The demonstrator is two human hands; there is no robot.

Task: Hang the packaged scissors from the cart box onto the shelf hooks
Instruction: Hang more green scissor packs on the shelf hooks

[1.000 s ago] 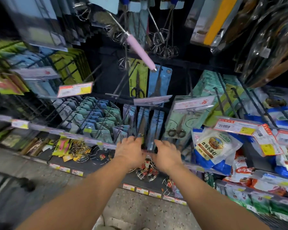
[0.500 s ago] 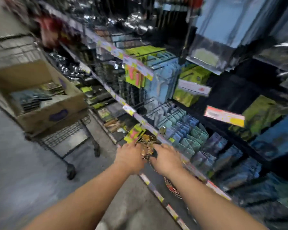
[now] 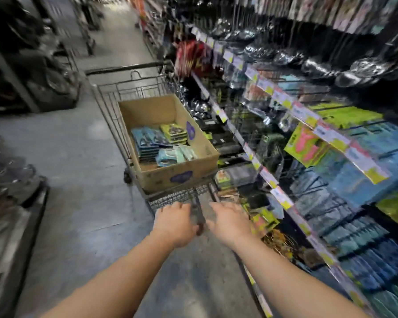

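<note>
Both hands out, left hand (image 3: 174, 222) and right hand (image 3: 230, 222) seemingly loose-fingered, empty; cardboard box (image 3: 182, 177) of packaged scissors (image 3: 161, 143) just beyond the fingertips.

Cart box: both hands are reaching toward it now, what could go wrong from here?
1. The scissor packs lie in loose, uneven stacks in the cardboard box; grabbing one may drag others along.
2. The left hand and right hand are both short of the cart, which stands close beside the shelf; a hasty reach may nudge it.
3. The view is motion-blurred, so pack types could be misjudged.
</note>
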